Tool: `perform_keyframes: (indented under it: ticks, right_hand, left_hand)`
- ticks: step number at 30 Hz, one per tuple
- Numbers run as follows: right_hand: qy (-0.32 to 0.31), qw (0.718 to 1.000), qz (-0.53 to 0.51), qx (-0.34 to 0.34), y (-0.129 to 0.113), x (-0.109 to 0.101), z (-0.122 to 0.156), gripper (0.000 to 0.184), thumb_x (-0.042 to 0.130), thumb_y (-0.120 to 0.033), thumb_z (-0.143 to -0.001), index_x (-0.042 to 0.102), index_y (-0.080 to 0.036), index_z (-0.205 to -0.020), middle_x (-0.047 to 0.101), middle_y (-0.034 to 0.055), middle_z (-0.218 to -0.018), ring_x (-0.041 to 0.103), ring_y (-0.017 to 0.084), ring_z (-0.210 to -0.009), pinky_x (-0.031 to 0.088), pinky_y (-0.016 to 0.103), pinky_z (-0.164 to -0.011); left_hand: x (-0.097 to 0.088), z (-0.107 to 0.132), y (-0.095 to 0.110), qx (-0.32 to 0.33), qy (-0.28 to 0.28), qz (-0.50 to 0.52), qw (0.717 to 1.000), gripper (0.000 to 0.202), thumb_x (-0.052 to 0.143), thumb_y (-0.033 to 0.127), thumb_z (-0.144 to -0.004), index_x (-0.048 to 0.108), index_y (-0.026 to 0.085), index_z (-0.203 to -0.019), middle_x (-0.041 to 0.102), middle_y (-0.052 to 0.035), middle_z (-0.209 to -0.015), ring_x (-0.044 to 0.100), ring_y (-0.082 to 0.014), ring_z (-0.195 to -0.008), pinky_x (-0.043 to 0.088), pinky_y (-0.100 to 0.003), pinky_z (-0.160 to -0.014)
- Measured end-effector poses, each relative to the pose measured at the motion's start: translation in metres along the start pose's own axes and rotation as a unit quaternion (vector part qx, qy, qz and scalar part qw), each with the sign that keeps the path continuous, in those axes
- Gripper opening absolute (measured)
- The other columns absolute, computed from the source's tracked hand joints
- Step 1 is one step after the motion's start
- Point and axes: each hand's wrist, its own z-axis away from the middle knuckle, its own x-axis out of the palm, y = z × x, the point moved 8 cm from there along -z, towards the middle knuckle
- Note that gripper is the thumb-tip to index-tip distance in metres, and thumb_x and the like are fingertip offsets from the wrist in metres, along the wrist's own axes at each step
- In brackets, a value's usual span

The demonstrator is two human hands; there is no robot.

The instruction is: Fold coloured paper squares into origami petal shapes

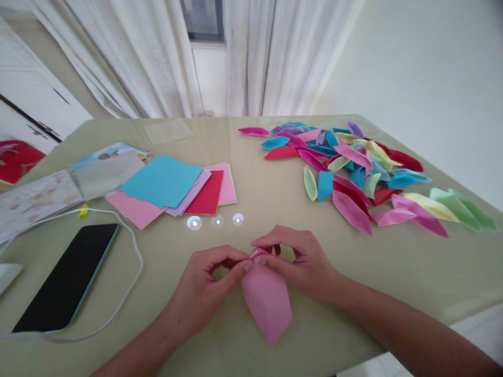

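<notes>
A pink folded paper piece (268,303) lies on the pale green table (393,262) near its front edge, pointing toward me. My left hand (208,285) pinches the paper's far tip with thumb and fingers. My right hand (301,259) is curled over the same tip from the right, fingers pressed on the fold. Both hands are closed on the paper.
A pile of several folded paper boats (353,173) in many colours covers the right half. A stack of flat coloured paper squares (173,188) lies left of centre. A black phone (68,280) with a white cable (129,246) sits at the left, beside printed sheets (35,199).
</notes>
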Motion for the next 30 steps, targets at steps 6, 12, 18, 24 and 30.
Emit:
perform_keyframes:
  ticks: [6,12,18,24,30]
  right_hand:
    - [-0.010,1.000,0.007,-0.018,0.000,0.003,0.000,0.010,0.075,-0.029,-0.096,0.081,-0.021,-0.097,0.078,0.0041,-0.081,0.069,0.016,-0.075,0.054,0.027,-0.068]
    - [-0.028,1.000,0.006,-0.009,0.003,0.006,0.000,0.012,0.072,-0.030,-0.098,0.081,-0.022,-0.100,0.079,0.0040,-0.084,0.070,0.016,-0.075,0.053,0.026,-0.068]
    - [-0.037,0.997,-0.043,0.052,0.011,0.009,0.006,0.020,0.083,-0.036,-0.089,0.074,-0.021,-0.100,0.075,0.0006,-0.082,0.068,0.012,-0.069,0.053,0.022,-0.065]
    - [-0.040,0.997,-0.053,0.037,0.005,0.009,0.005,0.017,0.083,-0.035,-0.089,0.073,-0.021,-0.092,0.073,-0.0001,-0.081,0.066,0.011,-0.069,0.052,0.022,-0.066]
    - [-0.036,0.996,-0.066,0.040,0.005,0.008,0.004,0.019,0.082,-0.037,-0.090,0.074,-0.020,-0.093,0.073,0.0003,-0.079,0.066,0.011,-0.068,0.052,0.022,-0.065]
  left_hand:
    - [-0.004,0.000,-0.001,-0.001,0.015,0.006,1.000,0.019,0.076,0.039,-0.091,0.083,0.022,-0.087,0.080,-0.0032,-0.081,0.072,-0.0182,-0.075,0.056,-0.025,-0.068]
    - [-0.004,0.000,-0.002,0.000,0.011,0.032,0.999,0.023,0.070,0.040,-0.096,0.080,0.021,-0.089,0.077,-0.0025,-0.082,0.070,-0.0165,-0.076,0.055,-0.023,-0.068]
    - [0.004,0.001,-0.002,-0.015,-0.043,0.092,0.995,0.022,0.067,0.038,-0.099,0.080,0.021,-0.099,0.078,-0.0050,-0.092,0.071,-0.0187,-0.085,0.056,-0.025,-0.073]
    - [0.011,-0.002,-0.002,-0.051,-0.099,0.158,0.981,0.023,0.067,0.039,-0.098,0.081,0.021,-0.101,0.078,-0.0061,-0.092,0.069,-0.0186,-0.082,0.056,-0.028,-0.074]
    - [0.014,-0.001,-0.007,-0.068,-0.102,0.184,0.975,0.021,0.070,0.039,-0.096,0.080,0.020,-0.098,0.077,-0.0051,-0.088,0.069,-0.0178,-0.083,0.054,-0.027,-0.075]
